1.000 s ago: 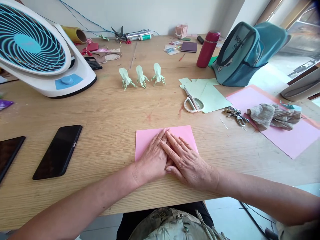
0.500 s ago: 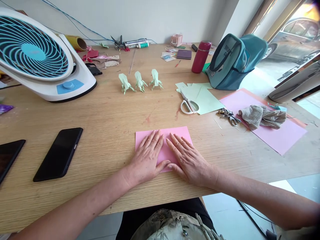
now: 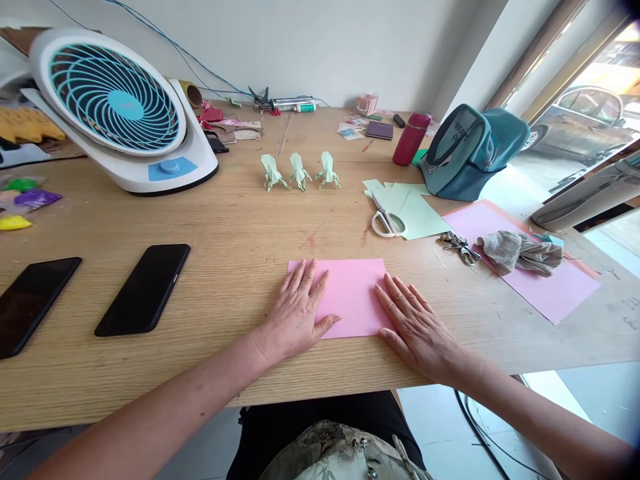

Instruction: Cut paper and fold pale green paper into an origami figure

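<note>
A pink sheet of paper (image 3: 354, 293) lies flat on the wooden table in front of me, near its front edge. My left hand (image 3: 300, 310) rests on the paper's left side, fingers stretched out and thumb pointing right. At the right edge of the sheet lies my right hand (image 3: 415, 327), flat with its fingers spread, partly on the paper and partly past it. Neither hand grips anything. Both hands cover the sheet's side edges in part.
Two black phones (image 3: 145, 290) lie left, near a white fan (image 3: 170, 167). Behind the paper stand light-green folded paper figures (image 3: 299, 172). To the right are scissors (image 3: 389, 221), green paper (image 3: 425, 217), keys (image 3: 460, 248), a grey cloth (image 3: 520, 253), a red bottle (image 3: 412, 139) and a teal bag (image 3: 455, 160).
My right hand has slid right across the pink paper to its edge, so the hands are farther apart and more paper shows. My left hand stays on the left side. The view has shifted slightly.
</note>
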Demonstrator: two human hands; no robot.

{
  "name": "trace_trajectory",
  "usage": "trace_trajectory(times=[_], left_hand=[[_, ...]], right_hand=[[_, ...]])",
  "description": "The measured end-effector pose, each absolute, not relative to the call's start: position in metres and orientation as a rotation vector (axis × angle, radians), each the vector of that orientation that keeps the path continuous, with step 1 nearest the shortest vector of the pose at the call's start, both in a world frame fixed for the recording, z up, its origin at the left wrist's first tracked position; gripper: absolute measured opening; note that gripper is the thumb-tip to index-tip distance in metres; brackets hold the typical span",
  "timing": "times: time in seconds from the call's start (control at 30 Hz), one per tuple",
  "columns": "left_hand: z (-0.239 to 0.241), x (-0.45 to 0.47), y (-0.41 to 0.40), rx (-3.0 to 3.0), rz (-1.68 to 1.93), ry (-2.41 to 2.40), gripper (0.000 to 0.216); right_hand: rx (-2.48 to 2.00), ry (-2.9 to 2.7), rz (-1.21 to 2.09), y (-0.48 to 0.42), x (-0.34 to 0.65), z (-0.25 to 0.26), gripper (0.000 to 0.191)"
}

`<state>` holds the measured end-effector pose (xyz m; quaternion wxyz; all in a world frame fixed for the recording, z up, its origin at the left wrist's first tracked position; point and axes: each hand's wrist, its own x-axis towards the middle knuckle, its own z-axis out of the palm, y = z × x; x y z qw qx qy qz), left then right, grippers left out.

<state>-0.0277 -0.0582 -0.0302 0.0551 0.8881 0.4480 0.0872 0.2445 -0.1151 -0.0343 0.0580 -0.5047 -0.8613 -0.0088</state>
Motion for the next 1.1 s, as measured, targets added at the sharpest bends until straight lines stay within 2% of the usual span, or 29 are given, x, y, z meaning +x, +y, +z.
trace_trajectory(times=[0.23,0.47,0.67,0.9,1.1], left_hand=[[-0.032,-0.027,-0.059,2.678,0.275,1.380,0.078],[-0.032,-0.028,-0.058,2.684,0.340,1.376,0.075],[-0.030,-0.030,-0.056,2.675,0.411,1.360,0.071],[-0.030,-0.028,-0.056,2.642,0.351,1.365,0.069],[-0.029,-0.029,-0.056,2.630,0.358,1.382,0.066]], right_hand=[[-1.433,-2.743,0.141,-0.131,0.272,-0.021,0.070],[-1.610,-2.372,0.177,-0.064,0.272,-0.007,0.045],[-1.742,-2.457,0.252,-0.012,0.248,0.004,0.033],[-1.741,-2.482,0.479,0.000,0.241,0.009,0.026],[-1.758,-2.471,0.495,0.004,0.241,0.009,0.026]])
